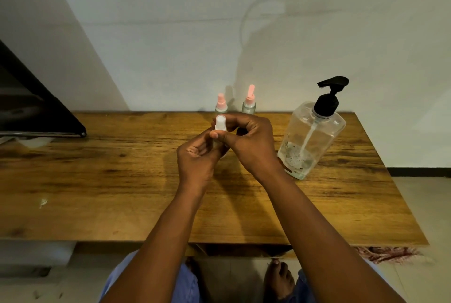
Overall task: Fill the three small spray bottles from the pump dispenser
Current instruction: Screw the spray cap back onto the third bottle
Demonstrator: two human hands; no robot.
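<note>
Small spray bottle with a white sprayer top [220,124] held up above the middle of the wooden table [102,180], between both my hands. My left hand [197,158] grips the bottle body from below, fingers curled round it so most of the body is hidden. My right hand [246,139] comes in from the right, thumb across the front just under the white top, fingers curled over behind it, pinching at the neck. Whether the top is screwed tight I cannot tell. Behind my hands, at the far edge of the table near the wall [195,34], stand two more small spray bottles: one with a short pink top [221,103], partly hidden by my fingers, and just right of it one with a taller pink top [249,102], both upright. Further right, well apart from them, the clear pump dispenser [311,139] with black pump head stands upright, a little liquid low in its base. A dark flat object [36,107] overhangs the table's left end.
</note>
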